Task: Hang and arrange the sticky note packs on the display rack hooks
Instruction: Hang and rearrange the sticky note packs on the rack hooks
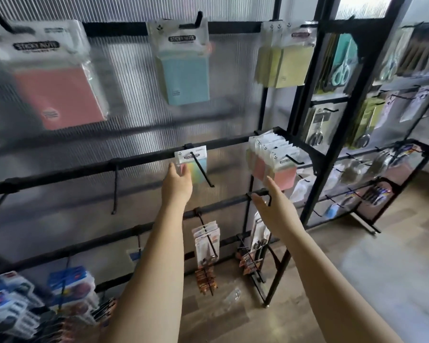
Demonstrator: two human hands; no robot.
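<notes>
The left hand fingers are touching the lower left edge of a pastel sticky note pack hanging on a middle-rail hook; whether they are pinching it is unclear. The right hand is hovering relaxed, holding nothing, below the fuller pink pack row. The pack is looking light, crinkly and slippery, best gripped by its stiff header card.

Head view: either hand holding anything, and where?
Left hand holds the multicoloured sticky note pack on the black hook by its lower left edge. Right hand holds nothing.
</notes>
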